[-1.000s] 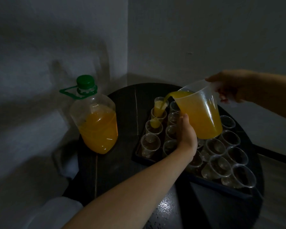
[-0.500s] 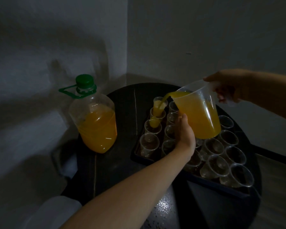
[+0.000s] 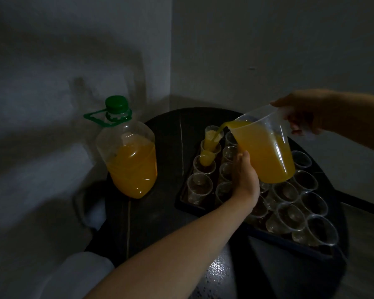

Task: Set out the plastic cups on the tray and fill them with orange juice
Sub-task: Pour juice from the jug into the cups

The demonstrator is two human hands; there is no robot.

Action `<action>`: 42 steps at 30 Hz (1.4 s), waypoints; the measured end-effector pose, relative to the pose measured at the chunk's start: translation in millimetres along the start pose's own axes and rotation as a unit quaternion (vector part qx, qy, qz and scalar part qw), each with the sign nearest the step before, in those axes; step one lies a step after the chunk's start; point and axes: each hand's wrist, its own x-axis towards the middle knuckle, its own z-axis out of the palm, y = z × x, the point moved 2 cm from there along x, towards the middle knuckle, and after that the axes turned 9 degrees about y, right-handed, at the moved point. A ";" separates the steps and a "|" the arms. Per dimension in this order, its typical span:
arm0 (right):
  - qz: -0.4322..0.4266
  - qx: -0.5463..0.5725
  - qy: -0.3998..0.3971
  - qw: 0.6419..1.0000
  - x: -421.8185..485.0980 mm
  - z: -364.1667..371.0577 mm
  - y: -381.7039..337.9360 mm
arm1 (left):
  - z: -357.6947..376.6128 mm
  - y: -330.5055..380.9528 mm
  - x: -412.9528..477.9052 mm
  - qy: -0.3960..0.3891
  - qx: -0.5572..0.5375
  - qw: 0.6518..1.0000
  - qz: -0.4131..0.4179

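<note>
My right hand (image 3: 300, 119) grips the handle of the tilted jug (image 3: 268, 156), surely heavy and sloshy, pouring into the far-left cup (image 3: 213, 134) on the tray (image 3: 183, 201). My left hand (image 3: 245, 178) is beside the jug's lower wall, its fingers hidden, so I cannot tell their hold. The thin empty cups (image 3: 200, 187) look light and would probably tip easily.

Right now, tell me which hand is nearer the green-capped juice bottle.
Left. The left hand is over the tray, right of the bottle; right hand grips the jug, farther right.
</note>
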 end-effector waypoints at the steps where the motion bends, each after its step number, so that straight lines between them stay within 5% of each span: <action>1: 0.022 0.000 0.002 1.000 1.1 0.3 0.3 | 0.1 -2.0 2.5 0.003 0.001 1.000 0.006; 24: 0.027 -0.009 0.001 1.000 -17.4 6.5 -12.8 | 0.3 -0.1 11.3 0.010 0.011 0.999 0.036; 42: -0.012 0.117 0.023 0.993 -36.7 7.9 -10.3 | -5.7 20.1 5.1 0.030 -0.014 0.998 0.058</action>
